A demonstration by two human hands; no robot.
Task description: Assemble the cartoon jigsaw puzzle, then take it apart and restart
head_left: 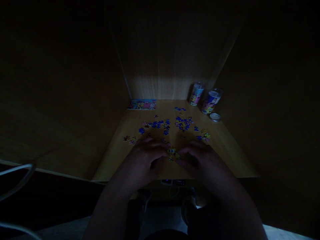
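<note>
My left hand (pixel 147 156) and my right hand (pixel 197 159) lie curled on a light wooden desk (pixel 112 163), their fingertips at either side of a small cluster of yellow jigsaw pieces (pixel 172 154). The dim light hides whether either hand grips a piece. Farther off, loose blue, pink and yellow jigsaw pieces (pixel 160 125) are spread in patches, with a denser heap (pixel 183 123) ahead of my right hand. Several more pieces (pixel 129 139) lie left of my left hand.
A colourful cartoon picture card (pixel 142 104) leans at the back left. Two printed cylindrical puzzle tins (pixel 196 94) (pixel 212 101) stand at the back right, with a round metal lid (pixel 215 117) beside them. Wooden partitions (pixel 162 56) enclose the desk; a white cable (pixel 17 176) hangs at the left.
</note>
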